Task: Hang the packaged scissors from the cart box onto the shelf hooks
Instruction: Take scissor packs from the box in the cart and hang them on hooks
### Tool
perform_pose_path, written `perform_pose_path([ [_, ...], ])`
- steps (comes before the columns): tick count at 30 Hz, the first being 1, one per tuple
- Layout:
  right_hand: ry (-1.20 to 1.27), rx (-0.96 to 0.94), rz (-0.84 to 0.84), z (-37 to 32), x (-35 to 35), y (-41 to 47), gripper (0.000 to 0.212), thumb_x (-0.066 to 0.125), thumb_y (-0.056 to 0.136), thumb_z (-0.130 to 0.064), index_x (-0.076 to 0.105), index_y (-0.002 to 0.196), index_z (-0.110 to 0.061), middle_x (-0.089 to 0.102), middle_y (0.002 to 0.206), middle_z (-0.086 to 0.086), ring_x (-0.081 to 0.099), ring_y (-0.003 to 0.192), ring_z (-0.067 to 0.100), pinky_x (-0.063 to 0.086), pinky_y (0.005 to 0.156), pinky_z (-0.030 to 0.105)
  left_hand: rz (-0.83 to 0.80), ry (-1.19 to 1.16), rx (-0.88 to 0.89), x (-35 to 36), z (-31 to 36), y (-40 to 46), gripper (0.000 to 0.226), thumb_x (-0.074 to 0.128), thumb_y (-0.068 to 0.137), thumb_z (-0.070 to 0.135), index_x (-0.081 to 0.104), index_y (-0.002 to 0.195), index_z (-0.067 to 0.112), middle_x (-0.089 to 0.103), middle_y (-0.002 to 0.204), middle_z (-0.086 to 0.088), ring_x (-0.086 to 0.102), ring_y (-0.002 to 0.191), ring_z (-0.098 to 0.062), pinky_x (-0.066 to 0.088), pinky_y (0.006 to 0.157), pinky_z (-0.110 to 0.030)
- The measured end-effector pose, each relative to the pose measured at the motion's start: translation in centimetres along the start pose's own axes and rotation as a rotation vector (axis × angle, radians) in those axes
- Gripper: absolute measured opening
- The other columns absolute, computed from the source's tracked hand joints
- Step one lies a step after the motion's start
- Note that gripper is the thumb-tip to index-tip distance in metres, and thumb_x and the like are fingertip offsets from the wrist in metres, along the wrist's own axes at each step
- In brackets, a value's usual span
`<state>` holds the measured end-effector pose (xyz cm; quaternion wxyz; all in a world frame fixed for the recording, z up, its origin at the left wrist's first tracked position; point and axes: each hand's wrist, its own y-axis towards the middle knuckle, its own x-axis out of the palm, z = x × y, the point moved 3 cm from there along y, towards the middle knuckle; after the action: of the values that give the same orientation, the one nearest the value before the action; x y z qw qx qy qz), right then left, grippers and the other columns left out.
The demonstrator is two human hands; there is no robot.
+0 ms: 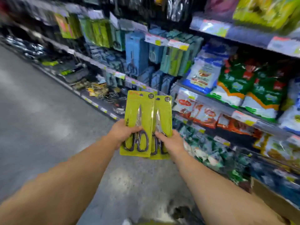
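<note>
I have two packs of scissors in front of me, each on a lime-green card: the front pack sits at about ten o'clock of the rear pack and overlaps its left edge. Both stand upright with the hang holes on top, which I judge is the sensible way to carry them, since the holes are what must slide onto a hook. My left hand grips the front pack at its left edge, thumb curled across the card just above the black handles. My right hand holds the rear pack from its right side, thumb laid across the face by the handles; the other fingers are hidden behind the card. Holding low on the handles keeps the tops free.

Neither pack is on a hook yet, so I reckon this is the carrying stage. At twelve o'clock, well apart from the packs, hang blue and green carded goods on the shelf; the hooks themselves are too blurred to make out. At two to three o'clock the shelves carry bagged goods in white, green and red. The grey floor runs off at nine o'clock. The cart box is not in sight
</note>
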<state>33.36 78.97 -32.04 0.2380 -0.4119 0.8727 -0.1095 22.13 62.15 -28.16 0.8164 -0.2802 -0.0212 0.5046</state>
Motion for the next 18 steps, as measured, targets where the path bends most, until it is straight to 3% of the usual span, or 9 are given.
perform_pose_path([
  [3, -0.018, -0.081, -0.064, -4.4, 5.0, 0.2, 0.051, 0.082, 0.070, -0.043, 0.066, 0.108, -0.013, 0.068, 0.101, -0.002, 0.063, 0.097, 0.018, 0.044, 0.078, 0.024, 0.110, -0.060, 0.012, -6.9, -0.5, 0.6, 0.036, 0.087, 0.072, 0.027, 0.069, 0.100, 0.015, 0.074, 0.093, -0.004, 0.070, 0.090, -0.023, 0.056, 0.090, -0.044],
  [5, -0.019, -0.102, -0.107, -6.2, 7.9, 0.8, 0.047, 0.082, 0.073, -0.038, 0.064, 0.109, -0.015, 0.067, 0.103, -0.002, 0.062, 0.098, 0.019, 0.043, 0.079, 0.026, 0.181, -0.122, 0.019, -10.1, -0.7, 0.6, 0.021, 0.083, 0.078, 0.018, 0.063, 0.084, 0.018, 0.069, 0.082, 0.001, 0.066, 0.077, -0.016, 0.056, 0.082, -0.035],
  [7, -0.018, -0.136, -0.155, -8.1, 10.7, 1.2, 0.043, 0.082, 0.073, -0.037, 0.063, 0.107, -0.018, 0.066, 0.101, -0.003, 0.061, 0.096, 0.019, 0.043, 0.081, 0.027, 0.242, -0.167, 0.016, -12.7, -0.8, 0.9, 0.024, 0.080, 0.081, 0.012, 0.057, 0.078, 0.020, 0.066, 0.078, 0.002, 0.064, 0.072, -0.015, 0.055, 0.078, -0.034],
  [11, -0.013, -0.142, -0.237, -10.8, 15.8, 3.2, 0.044, 0.083, 0.072, -0.038, 0.064, 0.105, -0.016, 0.069, 0.102, -0.001, 0.063, 0.095, 0.020, 0.049, 0.082, 0.032, 0.321, -0.232, -0.013, -17.1, -1.5, 3.0, 0.028, 0.085, 0.075, 0.016, 0.067, 0.095, 0.014, 0.075, 0.091, -0.008, 0.072, 0.083, -0.025, 0.057, 0.088, -0.047],
  [15, 0.010, -0.126, -0.309, -13.4, 20.4, 7.1, 0.056, 0.083, 0.069, -0.043, 0.060, 0.113, -0.017, 0.067, 0.111, 0.002, 0.062, 0.102, 0.024, 0.051, 0.093, 0.044, 0.387, -0.220, -0.032, -20.4, -1.1, 6.9, 0.026, 0.085, 0.075, 0.018, 0.064, 0.090, 0.019, 0.074, 0.092, -0.005, 0.071, 0.091, -0.026, 0.055, 0.093, -0.047],
  [18, 0.035, -0.127, -0.351, -15.8, 23.0, 11.0, 0.053, 0.083, 0.070, -0.040, 0.059, 0.112, -0.017, 0.066, 0.109, 0.000, 0.061, 0.102, 0.023, 0.049, 0.093, 0.042, 0.384, -0.223, -0.040, -22.2, 0.6, 11.0, 0.031, 0.084, 0.077, 0.018, 0.064, 0.101, 0.015, 0.073, 0.094, -0.005, 0.069, 0.092, -0.025, 0.054, 0.095, -0.046],
])
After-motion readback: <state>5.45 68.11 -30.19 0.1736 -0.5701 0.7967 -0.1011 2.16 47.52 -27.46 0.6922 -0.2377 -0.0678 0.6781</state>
